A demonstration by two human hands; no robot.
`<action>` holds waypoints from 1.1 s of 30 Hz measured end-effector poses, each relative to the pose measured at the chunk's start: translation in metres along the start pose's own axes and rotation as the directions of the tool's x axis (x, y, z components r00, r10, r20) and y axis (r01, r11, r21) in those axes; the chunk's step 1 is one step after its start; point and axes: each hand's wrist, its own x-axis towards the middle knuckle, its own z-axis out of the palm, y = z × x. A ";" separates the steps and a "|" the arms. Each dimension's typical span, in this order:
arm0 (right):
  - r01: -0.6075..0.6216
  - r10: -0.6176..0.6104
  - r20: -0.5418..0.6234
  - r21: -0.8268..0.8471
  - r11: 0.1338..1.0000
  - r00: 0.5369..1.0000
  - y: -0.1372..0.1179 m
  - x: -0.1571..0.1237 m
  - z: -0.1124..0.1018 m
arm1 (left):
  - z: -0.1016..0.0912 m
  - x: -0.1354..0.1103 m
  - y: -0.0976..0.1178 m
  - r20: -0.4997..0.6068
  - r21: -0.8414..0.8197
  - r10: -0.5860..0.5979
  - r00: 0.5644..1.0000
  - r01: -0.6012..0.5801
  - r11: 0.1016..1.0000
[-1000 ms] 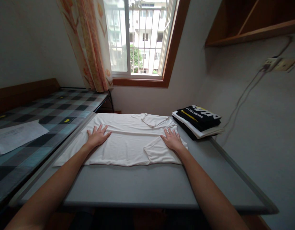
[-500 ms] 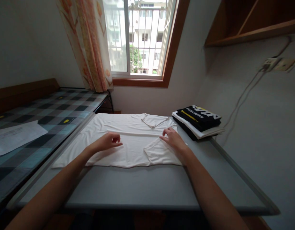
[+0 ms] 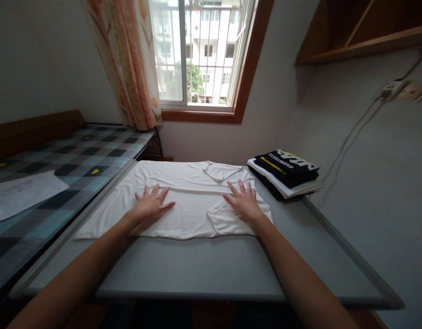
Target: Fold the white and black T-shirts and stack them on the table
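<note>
A white T-shirt (image 3: 192, 210) lies spread sideways on the grey table (image 3: 193, 269), its hem to the left and its sleeves toward the right. Both sleeves are turned in over the body, and soft wrinkles run along the cloth. On the shirt's left half rests my left hand (image 3: 151, 205), palm down with the fingers spread. My right hand (image 3: 244, 203) lies flat near the shoulder end, fingers apart, partly covering the nearer sleeve. Neither hand grips the fabric.
Folded black and white clothes (image 3: 286, 173) form a stack at the table's back right. A checked bed (image 3: 104, 151) with a paper sheet (image 3: 26, 192) stands along the left. Ahead is a barred window (image 3: 207, 59); a shelf (image 3: 365, 43) hangs upper right.
Both hands have gone from curled fingers to spread, flat fingers on the shirt. My left hand has shifted slightly left. The shirt lies as before.
</note>
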 end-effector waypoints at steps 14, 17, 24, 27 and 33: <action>-0.007 0.007 0.141 -0.002 1.000 0.990 0.004 0.045 0.014 | 0.012 0.040 -0.009 -0.079 -0.013 -0.076 0.994 0.075 0.997; 0.001 -0.001 0.140 0.000 1.000 0.990 0.005 0.058 0.016 | 0.011 0.051 -0.008 -0.086 -0.011 -0.076 0.993 0.076 0.997; -0.006 0.002 0.113 0.038 0.999 0.994 0.006 0.080 0.022 | 0.009 0.069 -0.008 -0.106 -0.024 -0.083 0.991 0.081 0.996; -0.005 0.002 0.108 0.028 1.000 0.994 0.006 0.082 0.023 | 0.009 0.070 -0.008 -0.113 -0.030 -0.080 0.990 0.077 0.997; 0.015 -0.016 0.095 0.006 1.000 0.995 0.008 0.072 0.025 | 0.009 0.060 -0.007 -0.105 -0.028 -0.070 0.992 0.067 0.997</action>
